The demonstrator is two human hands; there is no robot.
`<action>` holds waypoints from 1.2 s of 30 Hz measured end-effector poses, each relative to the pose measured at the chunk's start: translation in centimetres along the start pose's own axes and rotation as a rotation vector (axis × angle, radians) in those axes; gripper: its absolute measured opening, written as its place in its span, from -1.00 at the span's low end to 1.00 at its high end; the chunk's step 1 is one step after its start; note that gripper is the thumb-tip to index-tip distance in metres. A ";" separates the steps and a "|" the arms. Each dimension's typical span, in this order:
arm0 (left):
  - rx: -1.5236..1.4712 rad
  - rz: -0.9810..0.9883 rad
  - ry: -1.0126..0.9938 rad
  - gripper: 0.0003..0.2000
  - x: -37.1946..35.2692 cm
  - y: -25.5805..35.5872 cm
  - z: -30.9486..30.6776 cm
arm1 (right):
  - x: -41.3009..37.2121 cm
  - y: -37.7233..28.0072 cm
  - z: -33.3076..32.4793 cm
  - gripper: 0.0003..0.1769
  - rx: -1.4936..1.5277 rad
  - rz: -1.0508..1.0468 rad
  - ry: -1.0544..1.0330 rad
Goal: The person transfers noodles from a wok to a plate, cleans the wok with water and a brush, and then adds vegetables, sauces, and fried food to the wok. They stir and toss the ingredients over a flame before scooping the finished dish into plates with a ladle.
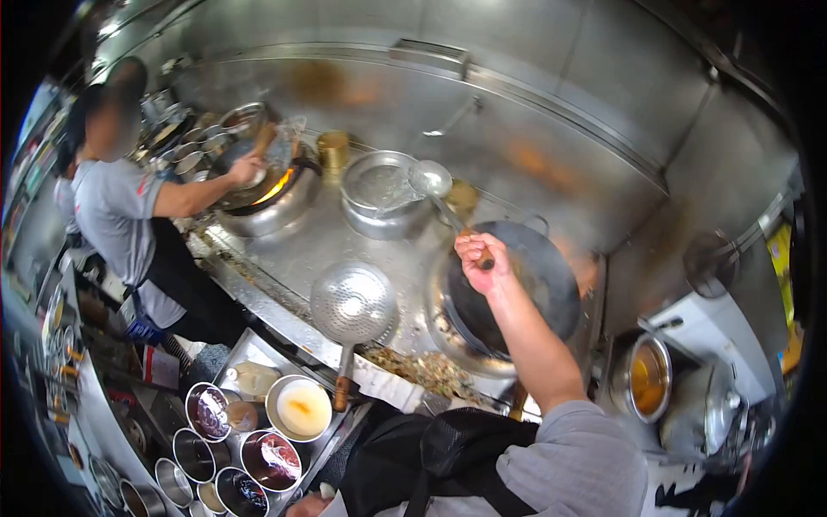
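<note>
Head view: the right hand [476,258] is wrapping its fingers tight round the wooden end of a ladle [431,178], whose handle is running up and left, its bowl hovering over a water-filled steel pot [379,207]. A dark, seemingly empty wok [525,293] is sitting just under that hand. The left hand [303,507] is barely showing at the bottom edge, its grip impossible to tell.

Bright, hazy fisheye view: dark curved corners, glare on steel, blurred edges.
</note>
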State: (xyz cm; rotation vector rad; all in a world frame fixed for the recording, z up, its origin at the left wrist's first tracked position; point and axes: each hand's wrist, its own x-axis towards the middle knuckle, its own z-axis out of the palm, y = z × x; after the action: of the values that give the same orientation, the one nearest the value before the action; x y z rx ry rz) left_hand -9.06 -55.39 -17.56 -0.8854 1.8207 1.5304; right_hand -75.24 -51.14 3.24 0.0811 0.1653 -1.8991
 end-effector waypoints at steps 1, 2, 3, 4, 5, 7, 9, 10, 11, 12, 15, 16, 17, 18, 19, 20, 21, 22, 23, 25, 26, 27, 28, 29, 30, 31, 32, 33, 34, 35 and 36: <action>0.099 0.077 -0.026 -0.50 0.1 1.0 -1.1 | -3.5 -0.2 0.9 -0.81 -0.088 -0.056 0.017; 0.154 0.100 -0.033 -0.50 0.3 2.6 -1.9 | -6.9 -0.2 1.9 -0.73 -0.177 -0.111 0.037; 0.122 0.007 -0.024 -0.61 0.8 5.0 -3.2 | -9.8 -0.7 2.0 -0.73 -0.168 -0.148 0.052; 0.091 -0.087 -0.011 -0.71 1.6 7.7 -4.4 | -12.6 -1.4 2.0 -0.64 -0.207 -0.147 0.094; -0.207 0.139 -0.008 -0.69 2.9 8.5 -4.9 | -15.2 -1.9 1.9 -0.54 -0.246 -0.142 0.136; -0.142 0.360 0.163 -0.73 2.2 19.3 -5.5 | -19.8 -2.7 2.2 -0.47 -0.310 -0.191 0.275; -0.225 0.478 0.214 -0.68 6.4 23.9 -4.5 | -23.5 -3.5 1.6 -0.23 -0.448 -0.249 0.512; -0.254 0.447 0.235 -0.61 7.2 28.3 -3.2 | -25.3 -3.9 0.7 -0.23 -0.432 -0.265 0.514; -0.292 0.382 0.207 -0.57 9.3 31.0 -1.8 | -27.2 -4.3 -0.5 -0.16 -0.520 -0.240 0.558; -0.366 0.410 0.169 -0.55 12.8 32.5 0.0 | -29.0 -4.8 -1.5 -0.10 -0.613 -0.213 0.600; -0.704 0.254 0.070 -0.34 17.8 40.4 7.3 | -35.5 -4.4 -4.7 -0.05 -1.220 -0.172 0.679; -0.691 0.233 0.026 -0.30 19.6 42.0 9.2 | -37.5 -3.7 -5.6 -0.01 -1.628 -0.147 0.739; -0.697 0.232 0.073 -0.30 20.4 44.0 11.1 | -39.9 -3.7 -9.1 -0.02 -1.900 -0.278 0.801; -0.770 0.222 0.090 -0.36 23.0 44.7 12.5 | -41.7 -2.5 -10.4 -0.04 -1.901 -0.335 0.913; -0.773 0.225 0.151 -0.46 23.3 46.3 13.6 | -43.7 -1.3 -13.2 -0.03 -1.776 -0.464 0.848; -0.773 0.225 0.213 -0.55 23.6 47.4 14.2 | -45.2 0.4 -15.2 0.01 -1.844 -0.502 0.923; -0.769 0.216 0.221 -0.55 24.7 46.9 14.6 | -47.3 2.0 -18.3 0.04 -1.856 -0.512 0.942; -0.721 0.356 0.301 -0.65 26.7 46.1 14.7 | -48.9 3.4 -22.1 0.04 -1.968 -0.523 1.029; -0.669 0.498 0.379 -0.72 28.2 45.6 14.5 | -50.1 5.1 -20.7 0.04 -1.831 -0.457 1.013; -0.626 0.474 0.421 -0.72 29.3 45.0 12.5 | -52.5 7.2 -24.8 0.05 -1.874 -0.415 1.109; -0.591 0.450 0.451 -0.70 29.5 44.8 11.2 | -53.5 8.3 -28.4 0.06 -2.010 -0.525 1.089; -0.577 0.485 0.398 -0.68 26.8 45.8 9.6 | -54.3 9.8 -29.9 0.06 -1.938 -0.300 1.224; -0.592 0.578 0.420 -0.70 26.2 46.0 8.1 | -54.7 10.8 -31.0 0.06 -1.851 -0.081 1.344; -0.507 0.536 0.406 -0.73 27.3 45.6 5.3 | -55.0 12.1 -32.6 0.06 -1.847 -0.095 1.343; -0.501 0.551 0.381 -0.72 26.7 46.2 3.5 | -55.0 13.4 -33.9 0.07 -1.918 -0.063 1.423; -0.420 0.562 0.383 -0.72 26.7 46.6 1.6 | -55.0 14.3 -35.2 0.08 -1.988 -0.025 1.503; -0.342 0.569 0.383 -0.71 26.6 46.8 0.1 | -54.4 14.1 -34.0 0.08 -1.989 -0.025 1.500; -0.297 0.584 0.384 -0.68 26.6 46.9 -0.8 | -53.9 13.6 -32.8 0.10 -1.925 0.203 1.477; -0.295 0.594 0.384 -0.68 26.7 47.0 -1.1 | -53.2 13.3 -31.4 0.13 -1.850 0.416 1.447; -0.282 0.558 0.439 -0.66 26.3 47.2 -1.0 | -53.4 12.9 -31.2 0.18 -1.929 0.386 1.380; -0.271 0.523 0.492 -0.63 26.1 47.1 -0.8 | -53.2 12.0 -31.9 0.16 -2.040 0.397 1.363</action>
State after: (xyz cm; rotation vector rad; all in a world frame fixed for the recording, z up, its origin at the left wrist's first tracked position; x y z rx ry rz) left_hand -62.43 -53.74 -10.27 -1.0328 2.3694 2.0534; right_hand -47.28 -0.33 -21.79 -0.0160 2.5187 -0.2695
